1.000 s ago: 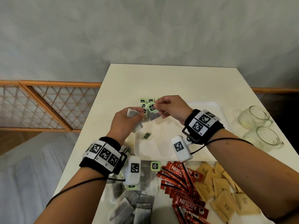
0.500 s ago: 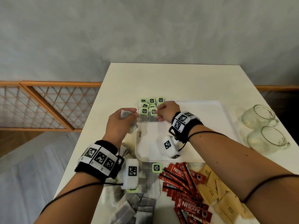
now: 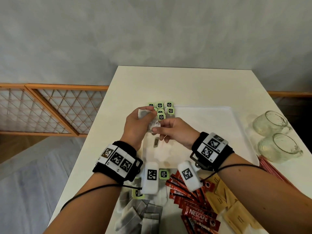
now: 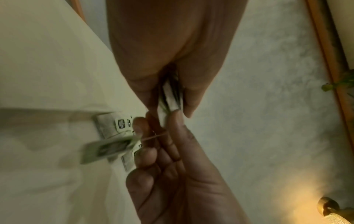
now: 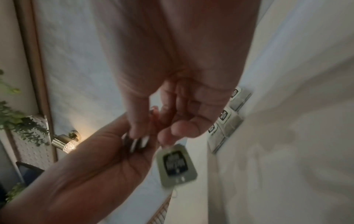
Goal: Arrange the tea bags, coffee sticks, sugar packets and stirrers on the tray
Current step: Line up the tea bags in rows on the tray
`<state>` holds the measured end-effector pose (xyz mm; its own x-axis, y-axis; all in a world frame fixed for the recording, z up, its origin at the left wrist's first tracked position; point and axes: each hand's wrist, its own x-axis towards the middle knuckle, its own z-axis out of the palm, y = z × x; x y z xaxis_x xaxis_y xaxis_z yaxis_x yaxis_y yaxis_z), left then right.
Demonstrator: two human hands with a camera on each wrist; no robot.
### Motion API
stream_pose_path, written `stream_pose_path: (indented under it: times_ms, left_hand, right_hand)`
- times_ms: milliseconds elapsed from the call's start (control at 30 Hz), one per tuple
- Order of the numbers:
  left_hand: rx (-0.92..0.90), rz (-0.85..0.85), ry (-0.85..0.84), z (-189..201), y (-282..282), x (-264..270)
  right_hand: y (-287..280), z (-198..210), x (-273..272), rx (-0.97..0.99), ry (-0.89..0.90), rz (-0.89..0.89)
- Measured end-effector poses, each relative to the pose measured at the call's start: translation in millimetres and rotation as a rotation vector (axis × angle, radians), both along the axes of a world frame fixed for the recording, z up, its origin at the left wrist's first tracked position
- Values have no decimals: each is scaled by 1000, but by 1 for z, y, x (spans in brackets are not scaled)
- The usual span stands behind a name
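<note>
My left hand (image 3: 148, 114) grips a small bunch of grey tea bags (image 3: 152, 124) above the near left part of the white tray (image 3: 219, 125). My right hand (image 3: 156, 130) pinches one tea bag of that bunch, and its green tag (image 3: 156, 143) dangles below. In the right wrist view the tag (image 5: 176, 165) hangs blurred under my fingertips. Several tea bags with green tags (image 3: 163, 109) lie in rows at the tray's far left corner. Loose tea bags (image 3: 141, 217), red coffee sticks (image 3: 194, 208), brown sugar packets (image 3: 228, 208) and thin red stirrers (image 3: 271, 171) lie on the table near me.
Two glass cups (image 3: 276, 142) lie on their sides at the table's right edge, beside the tray. The white table (image 3: 185, 81) stretches bare beyond the tray. A wooden lattice rail (image 3: 50, 108) runs along the left.
Half a second ago my right hand was down at the tea bag rows on the tray. It has come back to my left hand and pinches another tea bag from the bunch.
</note>
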<state>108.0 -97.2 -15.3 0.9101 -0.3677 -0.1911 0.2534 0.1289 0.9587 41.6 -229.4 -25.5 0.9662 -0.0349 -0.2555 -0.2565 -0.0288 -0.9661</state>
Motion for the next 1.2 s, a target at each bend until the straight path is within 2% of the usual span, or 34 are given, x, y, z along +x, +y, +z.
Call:
stream_pose_path:
  times_ms: [200, 367, 600, 667, 733, 800, 900, 967, 1067, 1200]
  left_hand:
    - [-81, 81, 93, -2, -4, -8]
    - [-187, 38, 201, -2, -6, -10]
    - [-266, 91, 365, -9, 7, -5]
    - [-120, 77, 254, -10, 13, -4]
    - [158, 20, -34, -8, 18, -5]
    - [345, -93, -349, -6, 19, -7]
    - [412, -276, -731, -6, 12, -15]
    - [464, -311, -924, -7, 8, -16]
    - [484, -281, -1045, -6, 3, -17]
    - [452, -264, -906, 0, 4, -19]
  right_hand:
    - [-9, 1, -9, -20, -34, -162]
    - [-12, 11, -13, -25, -21, -134]
    - [-30, 30, -21, -36, -2, -166]
    - [-36, 31, -23, -61, 35, -191]
    - [-40, 32, -24, -78, 84, -205]
    - [-41, 32, -23, -78, 119, -213]
    - [-38, 33, -23, -71, 154, -208]
    - [-34, 36, -23, -58, 164, -184]
    - [-33, 39, -23, -38, 170, -165]
    - [-42, 40, -29, 3, 174, -106]
